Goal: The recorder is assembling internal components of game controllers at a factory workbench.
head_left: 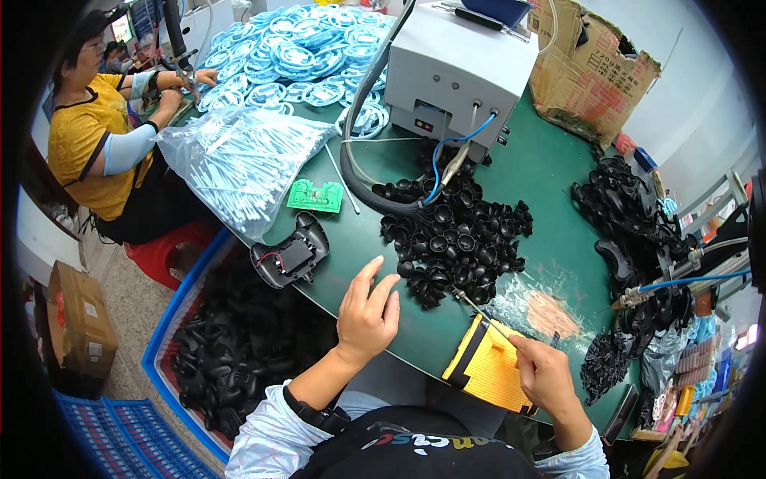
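Observation:
My right hand (546,375) is closed around a thin metal tool (483,314), whose kind I cannot tell. The tool's tip lies at the near edge of a heap of small black cup-shaped caps (455,239). Below that hand rests a yellow ribbed block with black bands (487,363). My left hand (367,315) hangs over the table's near edge, fingers apart, holding nothing. To its upper left, a black game controller shell (294,251) with a red wire lies at the edge, and a green circuit board (315,196) sits behind it.
A grey machine box (459,80) with hoses stands at the back, beside a torn carton (594,72). Black parts (618,207) pile up on the right. A bag of white sticks (243,164) lies left. A blue-rimmed crate (171,319) sits below; a person in yellow (96,152) works nearby.

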Available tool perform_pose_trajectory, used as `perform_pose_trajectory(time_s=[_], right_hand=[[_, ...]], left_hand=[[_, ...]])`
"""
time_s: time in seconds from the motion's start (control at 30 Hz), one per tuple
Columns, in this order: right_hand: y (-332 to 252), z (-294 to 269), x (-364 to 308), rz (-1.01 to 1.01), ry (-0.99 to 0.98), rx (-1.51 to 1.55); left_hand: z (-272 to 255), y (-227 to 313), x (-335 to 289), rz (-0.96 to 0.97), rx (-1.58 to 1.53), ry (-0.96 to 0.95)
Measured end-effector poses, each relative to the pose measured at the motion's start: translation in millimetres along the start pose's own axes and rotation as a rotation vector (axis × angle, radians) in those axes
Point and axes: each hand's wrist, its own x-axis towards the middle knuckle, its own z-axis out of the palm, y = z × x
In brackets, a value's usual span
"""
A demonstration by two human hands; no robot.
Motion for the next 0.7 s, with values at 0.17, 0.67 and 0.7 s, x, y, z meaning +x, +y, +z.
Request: perform_pose_trajectory(time_s=[0.17,0.67,0.7], right_hand=[[-2,-4,-3,0.152,-0.065,0.114],[11,-41,-27,0.447,0.049,0.153],[14,-37,-28,0.417,0.049,0.157]], left_hand=[[2,-1,0,0.003,-0.004,0.003],[3,-2,-2,-0.022,0.007,-0.017],[4,-2,-1,-0.015,0.009,-0.02]])
